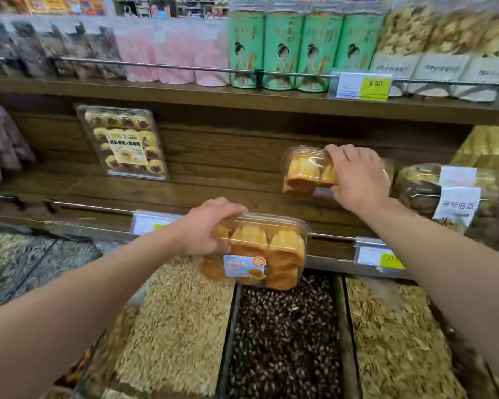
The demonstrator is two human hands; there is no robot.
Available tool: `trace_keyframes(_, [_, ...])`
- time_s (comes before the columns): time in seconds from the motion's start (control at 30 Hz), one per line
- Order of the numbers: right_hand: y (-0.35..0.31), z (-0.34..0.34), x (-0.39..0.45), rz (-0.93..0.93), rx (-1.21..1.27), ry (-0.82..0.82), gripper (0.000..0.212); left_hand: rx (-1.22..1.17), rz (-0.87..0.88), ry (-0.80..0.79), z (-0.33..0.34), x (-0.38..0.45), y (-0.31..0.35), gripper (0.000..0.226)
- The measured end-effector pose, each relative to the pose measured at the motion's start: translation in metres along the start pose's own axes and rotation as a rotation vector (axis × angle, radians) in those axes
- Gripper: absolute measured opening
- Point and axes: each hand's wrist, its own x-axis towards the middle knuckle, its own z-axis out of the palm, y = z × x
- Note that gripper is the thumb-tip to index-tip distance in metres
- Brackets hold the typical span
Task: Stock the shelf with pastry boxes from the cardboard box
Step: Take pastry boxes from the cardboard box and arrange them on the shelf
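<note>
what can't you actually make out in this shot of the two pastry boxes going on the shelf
- Cardboard box: not in the head view at all.
- Pastry box in the right hand: its right end is hidden by the hand, and whether it rests on the shelf is unclear.
- Blue label on the pastry box in the left hand: print blurred.
- Price tag lower right: cut by the forearm.

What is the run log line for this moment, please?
left hand: holds pastry box above bins | right hand: grips second box at shelf | step: placing
</note>
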Motion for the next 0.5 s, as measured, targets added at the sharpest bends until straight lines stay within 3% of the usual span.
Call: trace_keyframes(0.5, [0.002, 0.056, 0.048, 0.077, -0.014, -0.116, 0.098, -0.185, -0.041, -0.12, -0.007, 0.041, -0.001, 0.076])
